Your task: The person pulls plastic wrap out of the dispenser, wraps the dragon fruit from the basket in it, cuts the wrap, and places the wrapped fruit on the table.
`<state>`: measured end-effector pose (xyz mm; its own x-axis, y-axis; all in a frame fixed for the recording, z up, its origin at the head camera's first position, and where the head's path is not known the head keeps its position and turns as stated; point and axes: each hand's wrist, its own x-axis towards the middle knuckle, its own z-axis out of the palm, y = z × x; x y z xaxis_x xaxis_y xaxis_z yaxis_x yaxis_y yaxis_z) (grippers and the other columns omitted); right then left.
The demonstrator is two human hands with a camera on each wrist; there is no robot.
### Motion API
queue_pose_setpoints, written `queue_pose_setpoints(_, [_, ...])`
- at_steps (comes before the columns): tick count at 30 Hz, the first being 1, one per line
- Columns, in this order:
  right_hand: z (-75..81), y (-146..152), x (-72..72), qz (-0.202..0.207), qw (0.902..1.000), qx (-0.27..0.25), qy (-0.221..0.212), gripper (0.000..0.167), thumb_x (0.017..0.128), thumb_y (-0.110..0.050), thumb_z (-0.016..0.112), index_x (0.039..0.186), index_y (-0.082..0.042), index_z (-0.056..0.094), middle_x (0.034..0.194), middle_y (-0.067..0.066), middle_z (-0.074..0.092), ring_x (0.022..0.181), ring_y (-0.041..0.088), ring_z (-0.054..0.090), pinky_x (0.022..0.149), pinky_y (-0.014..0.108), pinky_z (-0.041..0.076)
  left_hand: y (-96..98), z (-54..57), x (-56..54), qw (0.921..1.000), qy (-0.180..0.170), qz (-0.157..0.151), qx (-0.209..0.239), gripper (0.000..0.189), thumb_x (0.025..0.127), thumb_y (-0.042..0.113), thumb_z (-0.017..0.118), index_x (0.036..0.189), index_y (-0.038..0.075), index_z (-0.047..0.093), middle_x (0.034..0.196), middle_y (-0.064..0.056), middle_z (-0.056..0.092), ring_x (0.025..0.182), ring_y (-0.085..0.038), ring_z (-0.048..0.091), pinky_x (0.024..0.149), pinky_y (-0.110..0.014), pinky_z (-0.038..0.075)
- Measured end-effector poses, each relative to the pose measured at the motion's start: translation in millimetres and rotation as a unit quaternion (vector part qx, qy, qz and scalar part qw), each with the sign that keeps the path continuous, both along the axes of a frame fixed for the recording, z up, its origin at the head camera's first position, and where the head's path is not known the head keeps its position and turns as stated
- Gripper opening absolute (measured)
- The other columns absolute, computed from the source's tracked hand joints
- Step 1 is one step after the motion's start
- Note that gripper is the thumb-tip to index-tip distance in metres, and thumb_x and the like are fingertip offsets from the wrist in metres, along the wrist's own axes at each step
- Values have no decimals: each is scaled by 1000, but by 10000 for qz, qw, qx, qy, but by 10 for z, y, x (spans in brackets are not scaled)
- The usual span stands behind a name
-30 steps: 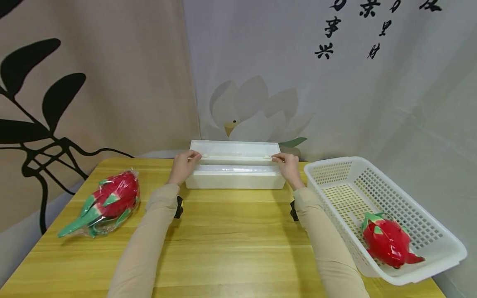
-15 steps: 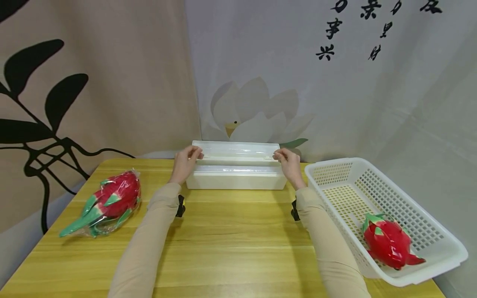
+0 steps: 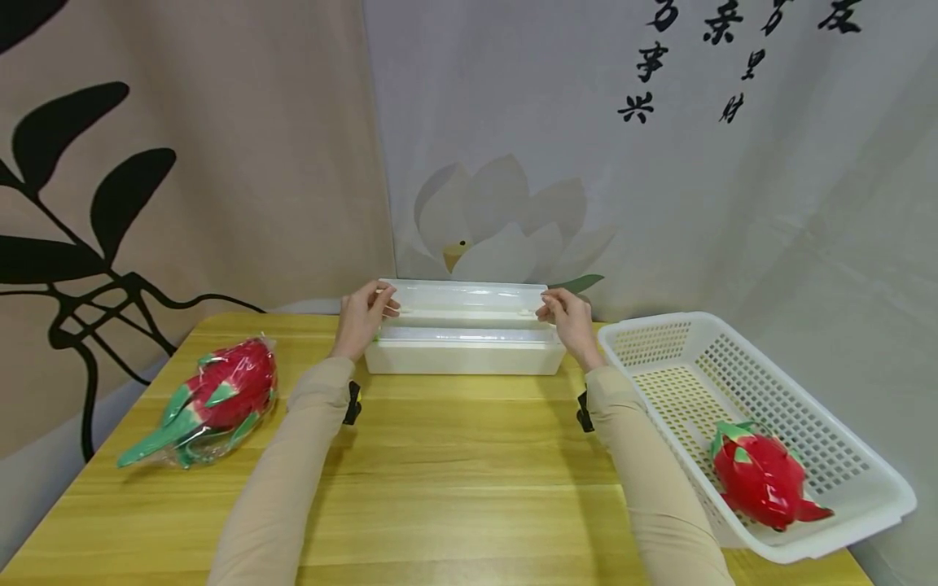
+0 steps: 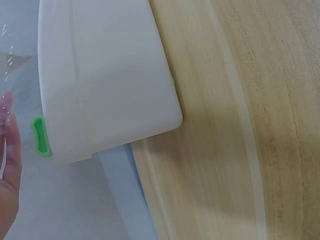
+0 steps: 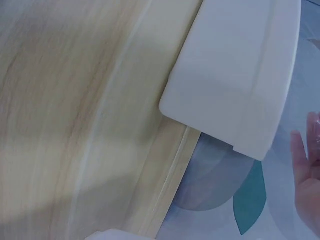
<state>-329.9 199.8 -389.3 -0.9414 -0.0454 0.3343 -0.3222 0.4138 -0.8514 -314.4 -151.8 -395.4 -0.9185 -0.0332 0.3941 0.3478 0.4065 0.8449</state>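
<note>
A long white cling film dispenser [image 3: 462,358] stands at the back of the table, its lid [image 3: 469,295] raised toward the curtain. At the left end, my left hand [image 3: 359,322] pinches the edge of clear cling film [image 4: 5,122], which glints over the fingertips in the left wrist view. My right hand [image 3: 572,324] pinches the film at the other end, thumb and fingers close together above the box. The film between the hands is nearly invisible. A small green piece [image 4: 41,136] sticks out from the dispenser's left end.
On the left of the wooden table [image 3: 469,472] lies a red and green dragon fruit [image 3: 220,395] in clear wrap. A white perforated basket [image 3: 843,423] at the right holds a dragon fruit [image 3: 765,480]. A printed curtain [image 3: 498,122] hangs close behind the dispenser.
Both hands have risen slightly from the dispenser's inner edge with the film between their fingers. The dispenser, basket and both dragon fruits stay in place.
</note>
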Motion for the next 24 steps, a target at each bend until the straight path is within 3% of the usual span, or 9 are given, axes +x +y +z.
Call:
queue_pose_setpoints(7, [62,-1,26,-109,9996,242,-119,32,101,-23,45,109,2,64,94,24,69,85,34,69,76,37,59,-9,47,11,9999,52,17,142,33,97,26,52,110,-3,62,86,-23,70,72,-27,71,73,-38,59])
queue_pose_setpoints(16, [135,4,28,-190,9995,185,-150,32,100,-25,47,101,2,65,91,23,69,78,26,69,70,30,59,-14,134,28,9998,137,116,32,33,97,29,52,109,2,64,87,-19,71,66,-9,68,69,-25,58])
queue_pose_setpoints(24, [209,15,32,-141,9996,245,-39,34,100,-26,46,100,3,64,92,23,68,81,30,68,70,29,59,-31,193,17,9994,349,56,-28,32,97,26,51,111,-1,63,88,-21,71,65,-7,67,72,-38,59])
